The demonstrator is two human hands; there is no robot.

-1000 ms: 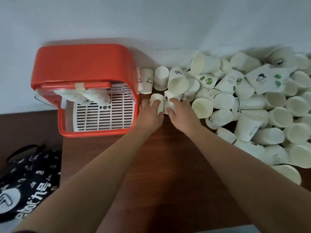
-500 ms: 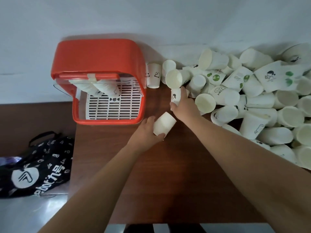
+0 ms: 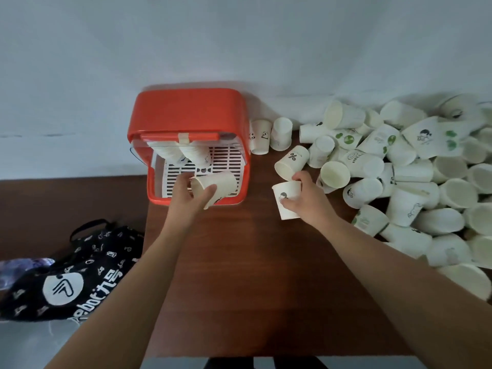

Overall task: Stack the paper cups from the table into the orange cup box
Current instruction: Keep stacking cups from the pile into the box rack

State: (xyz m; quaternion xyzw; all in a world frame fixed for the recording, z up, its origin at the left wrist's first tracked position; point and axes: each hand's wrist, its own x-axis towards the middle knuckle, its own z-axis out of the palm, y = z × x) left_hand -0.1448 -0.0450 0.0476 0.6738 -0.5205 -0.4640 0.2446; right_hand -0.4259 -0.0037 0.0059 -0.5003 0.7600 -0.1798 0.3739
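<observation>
The orange cup box (image 3: 186, 113) stands against the wall with its front open and a white slatted tray (image 3: 226, 158) inside. Two cup stacks (image 3: 183, 153) lean in its back. My left hand (image 3: 189, 198) holds a plain white paper cup (image 3: 218, 185) on its side at the box's front opening. My right hand (image 3: 306, 201) grips a white paper cup with a small face print (image 3: 286, 198), upright, just above the table right of the box. A big heap of paper cups (image 3: 412, 177) lies to the right.
The brown wooden table (image 3: 253, 275) ends at a left edge just beside the box. A black printed bag (image 3: 69, 275) lies lower left, off the table. Two upright cups (image 3: 269, 137) stand between the box and the heap. The white wall runs right behind everything.
My left hand carried its cup left from the table's middle to the box's front opening. My right hand drew the face-print cup back out of the heap toward me.
</observation>
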